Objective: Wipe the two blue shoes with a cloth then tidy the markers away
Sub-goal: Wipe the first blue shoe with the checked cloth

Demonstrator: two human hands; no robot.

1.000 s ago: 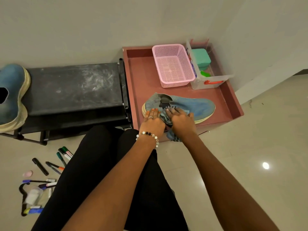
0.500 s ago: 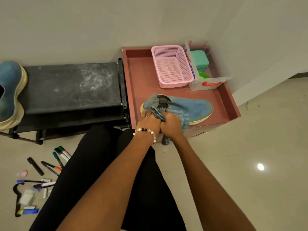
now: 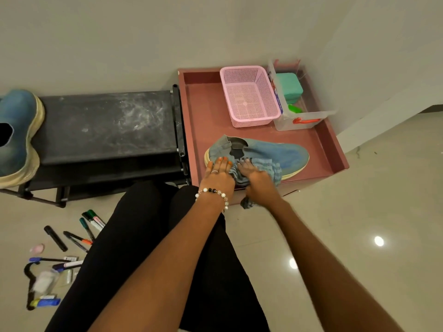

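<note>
One blue shoe (image 3: 285, 154) lies on its side in the reddish tray (image 3: 206, 111), toe pointing right. My left hand (image 3: 219, 174) rests flat on its heel end, fingers straight. My right hand (image 3: 257, 180) presses a blue-grey striped cloth (image 3: 269, 167) against the shoe's near side, fingers spread over the cloth. The second blue shoe (image 3: 18, 133) sits on the black bench (image 3: 107, 125) at the far left. Several markers (image 3: 88, 224) lie scattered on the floor at lower left.
A pink mesh basket (image 3: 249, 94) and a clear plastic box (image 3: 303, 116) holding a green item stand at the tray's back. A clear pouch (image 3: 44, 282) and small bits lie among the markers. My black-clad legs fill the lower middle. Glossy floor spreads to the right.
My left hand has flattened on the heel after gripping it. My right hand with the cloth has slid rightward along the shoe's side.
</note>
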